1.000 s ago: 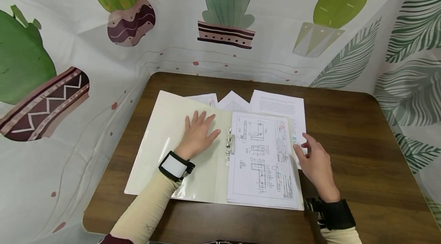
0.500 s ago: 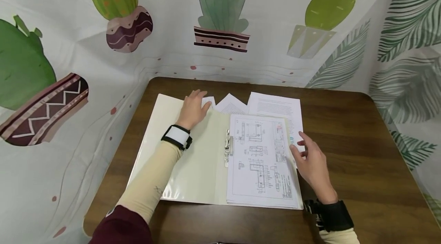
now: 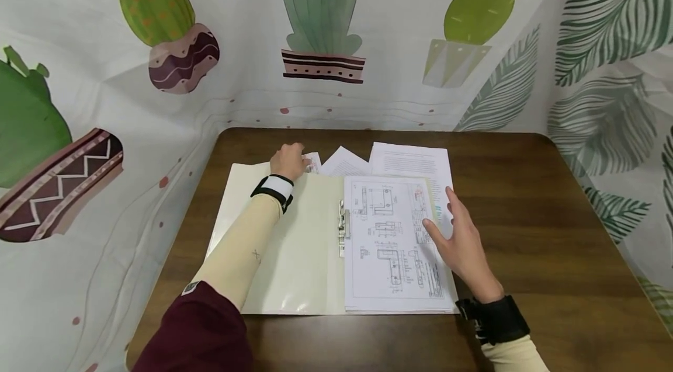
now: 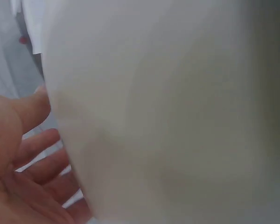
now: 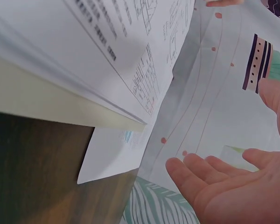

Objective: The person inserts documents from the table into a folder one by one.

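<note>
The brown surface [image 3: 557, 232] stretches widest to the right of the open folder [image 3: 291, 267], which hides parts of the loose papers [image 3: 410, 159] poking past its far edge. A drawing sheet [image 3: 389, 249] covers most of its right half. The right grip [image 3: 462, 246], fingers spread and holding nothing, hovers over the sheet's right edge. The left grip [image 3: 287, 162] meets the left cover's far edge; its fingertips are hidden, so I cannot tell whether it pinches. A metal clip [image 3: 344, 226] lies beside the spine.

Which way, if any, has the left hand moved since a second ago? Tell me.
Yes: in the head view, the left hand has moved forward, nearer the table's far edge.
</note>
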Available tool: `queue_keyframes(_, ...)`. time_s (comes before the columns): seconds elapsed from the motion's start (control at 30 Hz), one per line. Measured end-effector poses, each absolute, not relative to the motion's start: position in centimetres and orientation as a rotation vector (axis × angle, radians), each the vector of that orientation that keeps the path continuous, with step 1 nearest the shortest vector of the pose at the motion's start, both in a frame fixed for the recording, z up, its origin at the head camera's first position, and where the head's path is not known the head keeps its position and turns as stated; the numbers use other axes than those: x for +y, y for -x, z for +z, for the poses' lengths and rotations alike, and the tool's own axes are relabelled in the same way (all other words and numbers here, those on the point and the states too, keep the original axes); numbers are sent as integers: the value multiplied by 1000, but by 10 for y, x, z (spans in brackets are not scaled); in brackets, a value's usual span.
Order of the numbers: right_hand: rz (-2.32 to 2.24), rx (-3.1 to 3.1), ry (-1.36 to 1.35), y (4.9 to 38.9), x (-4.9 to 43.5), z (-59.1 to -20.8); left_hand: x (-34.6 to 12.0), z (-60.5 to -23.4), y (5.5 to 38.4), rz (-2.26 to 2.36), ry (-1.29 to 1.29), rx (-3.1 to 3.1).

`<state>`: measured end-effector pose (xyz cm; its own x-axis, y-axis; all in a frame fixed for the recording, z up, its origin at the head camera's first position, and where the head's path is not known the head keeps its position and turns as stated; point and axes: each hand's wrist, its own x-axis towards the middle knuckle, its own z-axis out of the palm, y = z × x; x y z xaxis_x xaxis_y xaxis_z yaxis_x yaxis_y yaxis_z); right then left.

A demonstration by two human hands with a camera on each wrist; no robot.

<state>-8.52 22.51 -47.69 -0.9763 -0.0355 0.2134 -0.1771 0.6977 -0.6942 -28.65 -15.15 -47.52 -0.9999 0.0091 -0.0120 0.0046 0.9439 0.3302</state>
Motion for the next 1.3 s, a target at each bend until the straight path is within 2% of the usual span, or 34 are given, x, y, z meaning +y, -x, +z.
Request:
queue_keyframes(0.23, 1140, -2749, -199, 84, 221, -481, -156, -489, 289, 426, 78, 2961)
queue_keyframes(0.7, 1156, -2777, -200, 82, 214, -486, -151, -490, 286, 423, 91, 3010)
queue_keyframes(1.3, 1186, -2796, -201, 83, 214, -492, -144, -499, 285, 377, -72, 3223)
